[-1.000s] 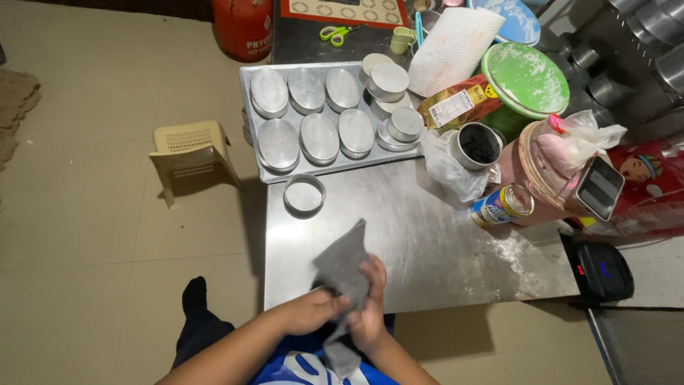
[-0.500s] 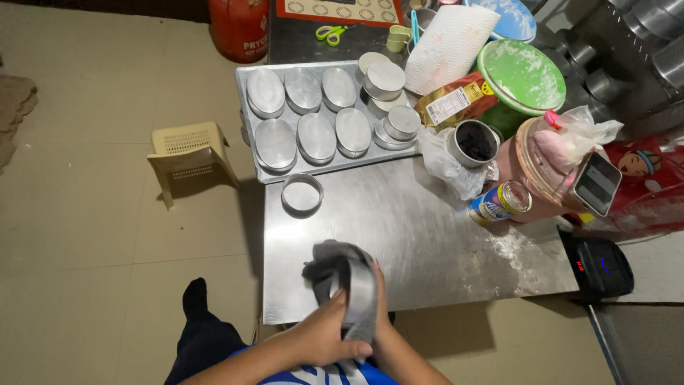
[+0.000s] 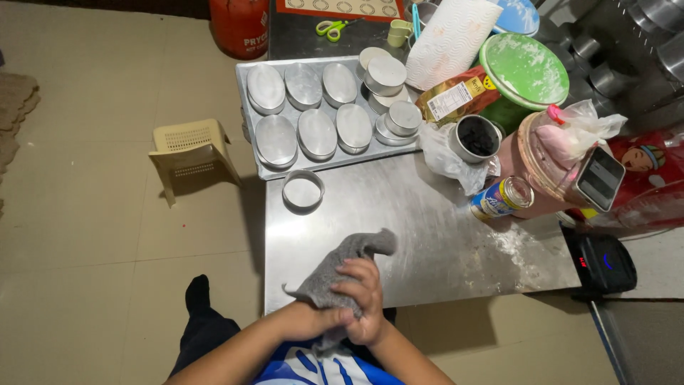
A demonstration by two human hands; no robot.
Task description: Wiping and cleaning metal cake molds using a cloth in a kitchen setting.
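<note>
Both my hands meet at the near edge of a steel table (image 3: 427,214), bunched around a grey cloth (image 3: 335,274). My right hand (image 3: 363,289) grips the cloth from above, fingers curled over it. My left hand (image 3: 320,319) clasps the cloth's lower part from below and touches the right hand. One end of the cloth sticks up and to the right over the table. A small round metal tin (image 3: 303,191) stands alone on the table beyond the cloth.
A metal tray (image 3: 249,121) of upturned oval and round tins lies at the table's far left. Jars, a can (image 3: 499,199), a green-lidded tub (image 3: 524,68), paper towel roll and a plastic bag crowd the right. A beige stool (image 3: 189,153) stands on the floor, left.
The cloth lay flat under my hands on the table, then was gathered up; it is now bunched between both hands, which have drawn back to the table's near edge.
</note>
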